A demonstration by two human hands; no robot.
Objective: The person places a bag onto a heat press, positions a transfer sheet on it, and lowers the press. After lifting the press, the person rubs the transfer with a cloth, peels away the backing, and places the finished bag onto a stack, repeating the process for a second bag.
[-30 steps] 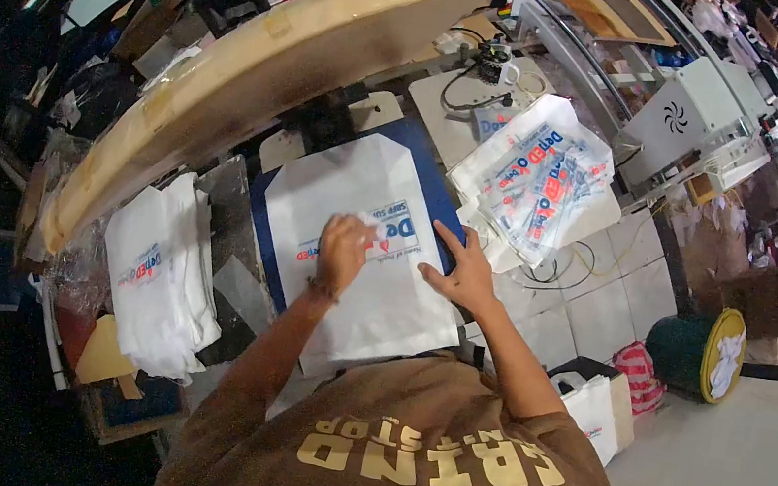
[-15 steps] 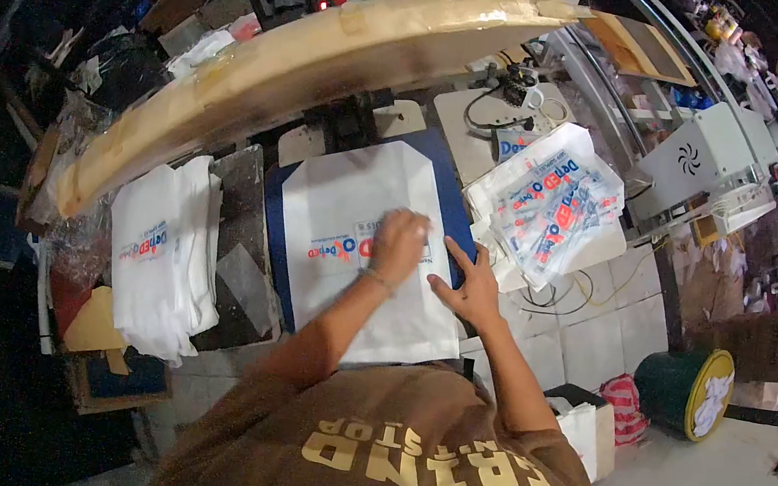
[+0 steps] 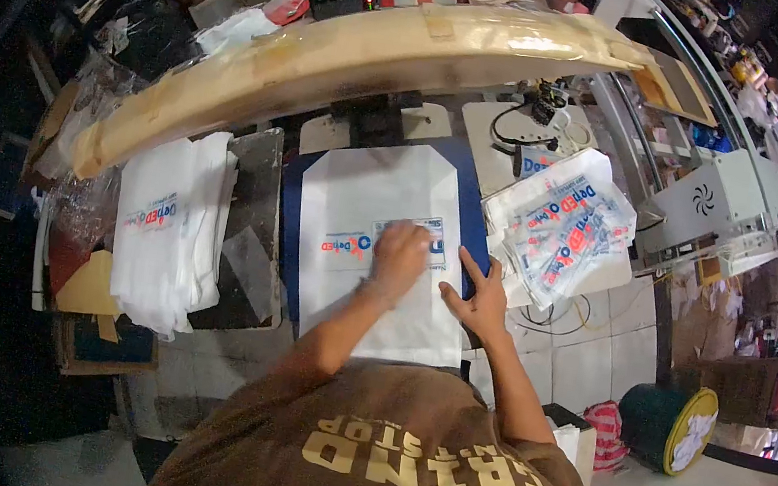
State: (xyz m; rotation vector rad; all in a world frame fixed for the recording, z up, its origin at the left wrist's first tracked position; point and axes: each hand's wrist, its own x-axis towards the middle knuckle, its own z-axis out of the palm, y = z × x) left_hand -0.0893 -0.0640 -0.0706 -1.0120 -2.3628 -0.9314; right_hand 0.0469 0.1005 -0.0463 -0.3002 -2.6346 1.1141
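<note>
A white fabric piece (image 3: 347, 187) lies flat on a blue board (image 3: 293, 220) in front of me. A printed transfer (image 3: 349, 245) with blue and red lettering is on the fabric. My left hand (image 3: 400, 257) is over the lettering, blurred, its fingers curled down against the surface; whether it holds anything is hidden. My right hand (image 3: 479, 298) rests on the right edge of the fabric and board, thumb and fingers spread, holding nothing.
White printed fabric pieces (image 3: 164, 251) are stacked at the left. Printed transfer sheets (image 3: 570, 229) are piled at the right. A long wrapped beam (image 3: 367, 46) crosses behind the board. A green bin (image 3: 657, 425) stands at the lower right.
The camera view has shifted and turned a little. The hand over the lettering has moved slightly across the print, while the spread hand stays at the fabric's edge.
</note>
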